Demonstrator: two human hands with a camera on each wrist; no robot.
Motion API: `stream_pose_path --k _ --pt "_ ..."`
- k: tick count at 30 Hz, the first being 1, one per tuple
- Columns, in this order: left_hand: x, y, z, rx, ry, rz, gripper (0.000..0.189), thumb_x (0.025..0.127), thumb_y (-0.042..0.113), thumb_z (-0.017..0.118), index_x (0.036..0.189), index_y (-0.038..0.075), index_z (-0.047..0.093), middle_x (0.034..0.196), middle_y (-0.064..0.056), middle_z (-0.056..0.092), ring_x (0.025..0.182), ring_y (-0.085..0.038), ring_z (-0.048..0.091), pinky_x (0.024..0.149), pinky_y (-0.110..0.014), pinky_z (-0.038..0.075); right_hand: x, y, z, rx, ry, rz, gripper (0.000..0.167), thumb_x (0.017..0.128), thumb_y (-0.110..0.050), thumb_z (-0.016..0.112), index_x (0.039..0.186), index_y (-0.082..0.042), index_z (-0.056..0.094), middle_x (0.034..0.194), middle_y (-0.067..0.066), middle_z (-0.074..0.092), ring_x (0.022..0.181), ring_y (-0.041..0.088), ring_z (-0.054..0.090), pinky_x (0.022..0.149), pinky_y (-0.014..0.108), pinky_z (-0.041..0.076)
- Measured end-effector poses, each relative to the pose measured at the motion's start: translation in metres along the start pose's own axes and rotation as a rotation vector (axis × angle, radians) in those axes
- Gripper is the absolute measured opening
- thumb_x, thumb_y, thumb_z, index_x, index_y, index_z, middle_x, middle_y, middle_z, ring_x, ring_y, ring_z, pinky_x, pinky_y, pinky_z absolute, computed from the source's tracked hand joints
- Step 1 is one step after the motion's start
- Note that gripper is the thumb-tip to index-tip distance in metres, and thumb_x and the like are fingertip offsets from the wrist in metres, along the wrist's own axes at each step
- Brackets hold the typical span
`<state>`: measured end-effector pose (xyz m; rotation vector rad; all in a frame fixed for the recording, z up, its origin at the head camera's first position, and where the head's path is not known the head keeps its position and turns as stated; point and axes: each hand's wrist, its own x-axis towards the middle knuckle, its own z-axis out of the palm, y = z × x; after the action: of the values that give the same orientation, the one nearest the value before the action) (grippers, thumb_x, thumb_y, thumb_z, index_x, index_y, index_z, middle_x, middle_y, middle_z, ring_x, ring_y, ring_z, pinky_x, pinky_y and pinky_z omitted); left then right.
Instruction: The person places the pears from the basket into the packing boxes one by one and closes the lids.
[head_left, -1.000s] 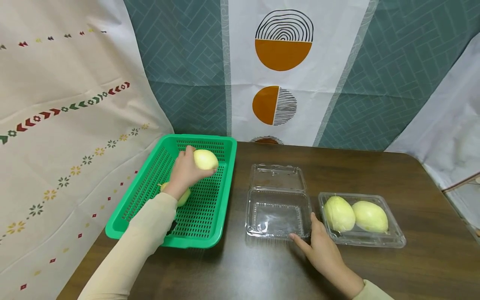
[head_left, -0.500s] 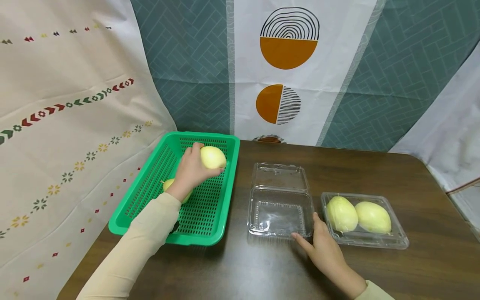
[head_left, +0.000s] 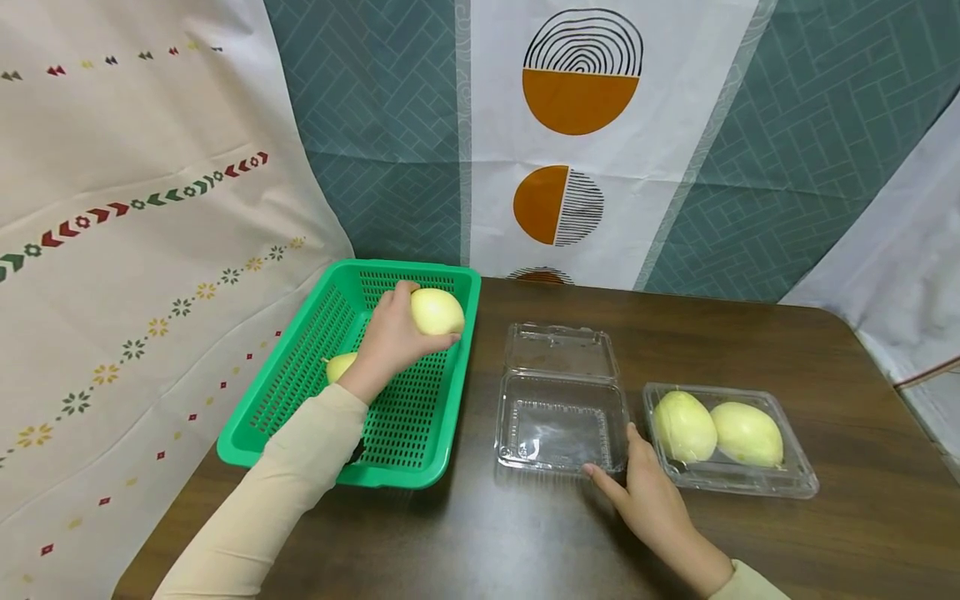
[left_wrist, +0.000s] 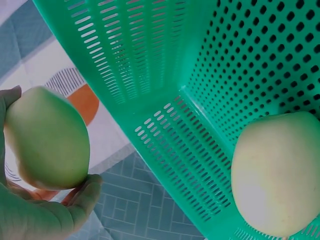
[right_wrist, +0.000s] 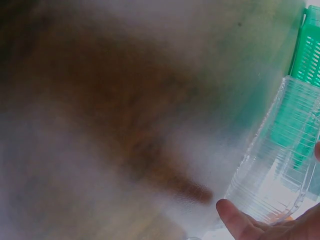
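My left hand (head_left: 393, 333) grips a pale yellow melon (head_left: 437, 312) over the right rim of a green slotted basket (head_left: 438, 454). In the left wrist view, the thumb and fingers wrap the same melon (left_wrist: 50, 140) beside the basket wall. Another melon (left_wrist: 280, 175) lies inside the basket, partly hidden by my forearm in the head view. My right hand (head_left: 656, 500) rests at the near right corner of a clear plastic clamshell box (head_left: 562, 433), fingers fairly straight along its side and thumb at its front edge. The box lies with its lid folded back and nothing inside.
To the right stands a second clear box (head_left: 772, 483), lid down, with two melons (head_left: 747, 433) inside. All of it is on a dark wooden table (head_left: 480, 542). A patterned cloth (head_left: 375, 167) hangs behind, and a cream cloth (head_left: 150, 250) along the left side.
My left hand has carried the melon a little to the right, from over the basket's inside to its right rim. My right hand has stayed at the box corner.
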<state>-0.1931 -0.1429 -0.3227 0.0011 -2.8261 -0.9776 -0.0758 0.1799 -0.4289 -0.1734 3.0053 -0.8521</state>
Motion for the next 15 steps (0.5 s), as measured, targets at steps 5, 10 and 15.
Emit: stream_pose_path --k 5,10,15 --pt "-0.001 0.004 -0.001 -0.005 0.003 0.011 0.086 0.066 0.042 0.08 0.132 0.005 0.04 0.116 -0.019 0.05 0.099 -0.032 0.052 0.076 -0.046 0.048 0.001 0.0 0.0 0.008 -0.01 0.004 0.091 0.091 -0.046 0.059 0.14 0.02 0.021 0.139 0.041 0.032 0.112 0.054 0.05 0.069 0.046 0.054" --pt "-0.003 0.011 -0.003 -0.009 -0.004 0.03 0.084 0.066 0.041 0.08 0.131 0.005 0.041 0.116 -0.018 0.05 0.1 -0.032 0.052 0.077 -0.047 0.048 0.001 -0.002 -0.002 0.026 -0.047 0.033 0.092 0.09 -0.047 0.059 0.141 0.018 0.019 0.139 0.041 0.032 0.073 0.032 0.059 0.044 0.025 0.041" --pt "-0.006 0.017 -0.004 -0.015 -0.021 0.047 0.083 0.067 0.041 0.08 0.131 0.005 0.041 0.116 -0.018 0.05 0.1 -0.031 0.052 0.077 -0.046 0.048 0.001 -0.003 -0.002 0.025 -0.059 0.04 0.093 0.09 -0.048 0.059 0.142 0.018 0.018 0.139 0.041 0.033 0.072 0.028 0.057 0.044 0.024 0.038"
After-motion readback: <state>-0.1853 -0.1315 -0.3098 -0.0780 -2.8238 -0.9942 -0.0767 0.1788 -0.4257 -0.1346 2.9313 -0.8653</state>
